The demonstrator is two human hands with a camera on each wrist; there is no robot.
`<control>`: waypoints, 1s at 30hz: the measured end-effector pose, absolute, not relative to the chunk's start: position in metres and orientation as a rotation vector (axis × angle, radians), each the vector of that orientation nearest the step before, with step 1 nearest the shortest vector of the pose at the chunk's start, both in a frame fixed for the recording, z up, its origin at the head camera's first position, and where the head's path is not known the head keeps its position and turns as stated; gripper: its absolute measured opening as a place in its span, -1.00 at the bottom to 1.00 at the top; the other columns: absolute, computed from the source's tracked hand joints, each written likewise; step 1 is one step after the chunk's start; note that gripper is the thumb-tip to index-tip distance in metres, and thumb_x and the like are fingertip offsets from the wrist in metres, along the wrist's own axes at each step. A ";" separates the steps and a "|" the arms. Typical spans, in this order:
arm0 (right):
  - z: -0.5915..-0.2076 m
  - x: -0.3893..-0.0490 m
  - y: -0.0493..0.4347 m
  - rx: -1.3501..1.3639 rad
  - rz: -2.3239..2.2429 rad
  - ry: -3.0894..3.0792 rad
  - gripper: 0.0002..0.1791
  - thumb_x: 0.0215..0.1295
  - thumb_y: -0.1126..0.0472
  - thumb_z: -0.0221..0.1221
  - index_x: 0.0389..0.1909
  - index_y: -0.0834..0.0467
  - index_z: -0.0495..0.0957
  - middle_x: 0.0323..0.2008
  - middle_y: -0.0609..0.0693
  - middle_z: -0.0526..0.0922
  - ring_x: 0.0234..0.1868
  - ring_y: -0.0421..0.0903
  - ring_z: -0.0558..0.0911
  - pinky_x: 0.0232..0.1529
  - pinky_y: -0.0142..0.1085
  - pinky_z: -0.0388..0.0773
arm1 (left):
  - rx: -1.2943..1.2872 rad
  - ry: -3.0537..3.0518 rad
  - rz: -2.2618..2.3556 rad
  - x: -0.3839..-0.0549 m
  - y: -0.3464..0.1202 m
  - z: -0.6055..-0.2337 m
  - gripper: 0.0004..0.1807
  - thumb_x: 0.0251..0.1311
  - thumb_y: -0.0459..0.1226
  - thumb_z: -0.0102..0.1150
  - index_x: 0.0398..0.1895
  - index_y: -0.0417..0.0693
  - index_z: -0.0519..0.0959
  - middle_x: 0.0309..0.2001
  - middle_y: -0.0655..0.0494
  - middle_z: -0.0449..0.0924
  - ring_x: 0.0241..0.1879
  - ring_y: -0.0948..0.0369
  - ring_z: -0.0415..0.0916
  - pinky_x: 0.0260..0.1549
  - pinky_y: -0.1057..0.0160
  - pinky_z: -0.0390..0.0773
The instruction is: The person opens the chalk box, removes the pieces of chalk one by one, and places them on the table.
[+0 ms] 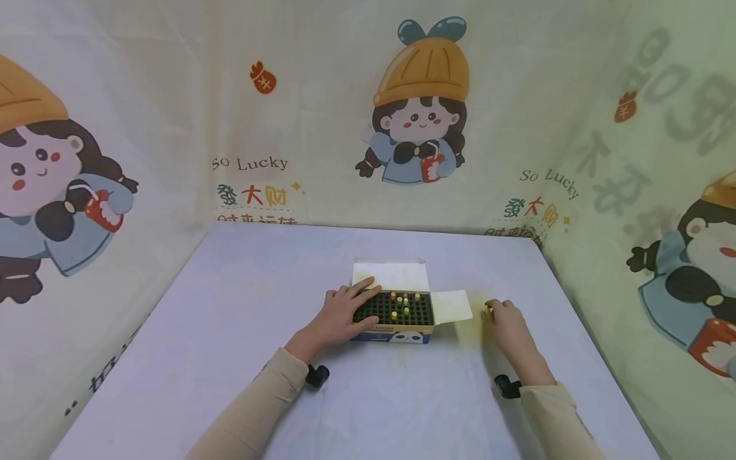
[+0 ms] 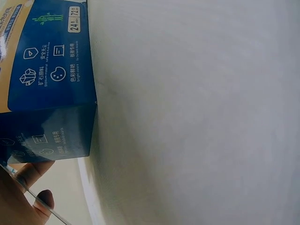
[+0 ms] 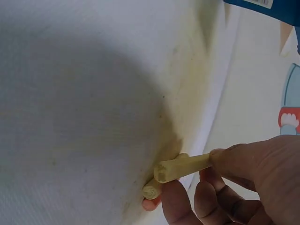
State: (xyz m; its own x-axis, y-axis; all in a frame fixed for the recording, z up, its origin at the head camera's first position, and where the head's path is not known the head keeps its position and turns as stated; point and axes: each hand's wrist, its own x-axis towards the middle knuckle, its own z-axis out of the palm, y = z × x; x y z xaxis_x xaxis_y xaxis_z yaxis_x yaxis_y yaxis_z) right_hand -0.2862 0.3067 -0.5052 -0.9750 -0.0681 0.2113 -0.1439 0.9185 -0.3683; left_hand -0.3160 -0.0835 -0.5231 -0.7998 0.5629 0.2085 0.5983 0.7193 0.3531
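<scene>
A blue and yellow chalk box [image 1: 391, 336] stands on the table with its lid raised at the back. Its black holed insert [image 1: 374, 311] bears several chalks in yellow, orange and pale tones. Spread across the box's left end, my left hand [image 1: 343, 315] rests with fingers extended; the left wrist view shows the printed box side [image 2: 51, 61]. To the right of the box, my right hand [image 1: 508, 326] pinches a yellow chalk stick [image 3: 183, 168] between thumb and fingers. A second yellow chalk [image 3: 151, 190] is just under it, partly hidden; whether the fingers touch it I cannot tell.
A white side flap [image 1: 452, 307] sticks out from the box's right end, toward my right hand. Yellowish dust marks the pale tabletop [image 1: 473, 326] between them. Printed cloth walls [image 1: 333, 128] enclose the table's back and sides.
</scene>
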 end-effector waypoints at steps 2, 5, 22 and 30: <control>-0.507 -0.287 0.308 0.175 0.556 -2.879 -0.74 0.48 0.42 0.11 0.02 0.56 0.54 -0.21 0.47 0.56 -0.27 0.34 0.60 -0.21 0.14 0.57 | -0.957 -2.830 -0.628 -0.316 -0.084 -0.523 -0.23 0.48 0.31 -0.09 0.67 0.42 0.06 0.68 0.26 -0.08 0.34 -0.07 0.35 0.14 -0.19 0.24; -0.509 -0.288 0.310 0.168 0.537 -2.883 -0.74 0.47 0.40 0.13 0.00 0.54 0.56 -0.22 0.46 0.57 -0.25 0.35 0.59 -0.19 0.16 0.56 | -0.958 -2.825 -0.634 -0.316 -0.084 -0.523 -0.23 0.48 0.30 -0.08 0.67 0.41 0.07 0.68 0.26 -0.07 0.34 -0.08 0.35 0.14 -0.19 0.24; -0.499 -0.288 0.301 0.112 0.546 -2.912 -0.73 0.43 0.39 0.18 0.07 0.41 0.63 -0.09 0.39 0.58 -0.09 0.33 0.53 -0.13 0.12 0.53 | -0.953 -2.844 -0.627 -0.316 -0.085 -0.521 -0.23 0.50 0.28 -0.07 0.68 0.38 0.07 0.69 0.25 -0.08 0.37 -0.09 0.33 0.14 -0.19 0.24; -0.458 -0.294 0.260 0.209 0.456 -2.696 -0.79 0.46 0.37 0.16 -0.02 0.24 0.72 -0.11 0.27 0.69 -0.17 0.32 0.58 -0.19 0.20 0.49 | -0.970 -2.831 -0.609 -0.315 -0.084 -0.521 -0.23 0.50 0.27 -0.06 0.68 0.35 0.08 0.68 0.20 -0.05 0.37 -0.12 0.33 0.12 -0.21 0.26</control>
State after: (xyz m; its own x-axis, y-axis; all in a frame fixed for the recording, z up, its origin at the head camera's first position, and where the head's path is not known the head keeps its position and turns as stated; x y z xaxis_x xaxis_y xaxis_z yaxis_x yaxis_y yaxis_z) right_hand -0.2945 0.2598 -0.4585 -0.9100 -0.0796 0.4069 -0.2090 0.9357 -0.2844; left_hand -0.3153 -0.0836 -0.5211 -0.7950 0.5701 0.2073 0.6049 0.7194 0.3415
